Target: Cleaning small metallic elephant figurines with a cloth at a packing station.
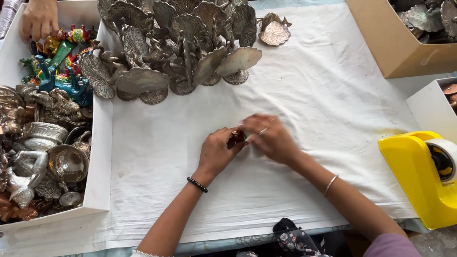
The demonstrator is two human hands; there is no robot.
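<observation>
Your left hand (217,152) and right hand (270,137) pinch a small red figurine (237,136) over the white cloth (315,110) at counter centre (metal peacocks (176,39) at twelve o'clock, yellow tape dispenser (428,174) at four).

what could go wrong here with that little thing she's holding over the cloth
1. The small reddish piece is pinched between the left hand and right hand; it might slip onto the white cloth and roll off.
2. The silver peacock figurines stand packed close behind the hands; a forward reach may topple some.
3. The yellow tape dispenser sits at the table's near edge, where the right elbow might knock it.
</observation>
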